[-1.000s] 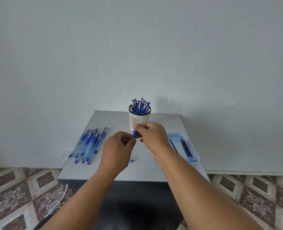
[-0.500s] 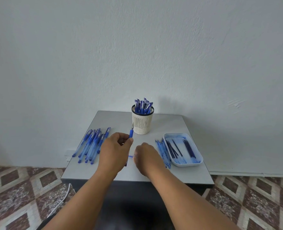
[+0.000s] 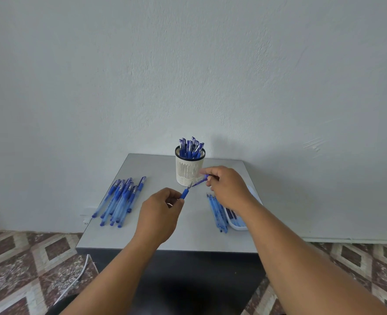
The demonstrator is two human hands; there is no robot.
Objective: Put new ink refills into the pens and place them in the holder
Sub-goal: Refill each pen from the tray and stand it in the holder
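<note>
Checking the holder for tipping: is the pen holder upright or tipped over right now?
Upright. The pen holder stands on its base on the table, rim on top, with capped pens sticking up out of it.

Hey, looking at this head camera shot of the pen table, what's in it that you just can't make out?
- Tray: the right forearm covers most of it, so its contents cannot be counted.
- Small blue part in the right hand: motion-blurred, fingers cover it; cap or barrel, unclear.
- Pen in the left hand: only its blue grip and tip show.
- Holder: its wall hides the pens' lower ends.
</note>
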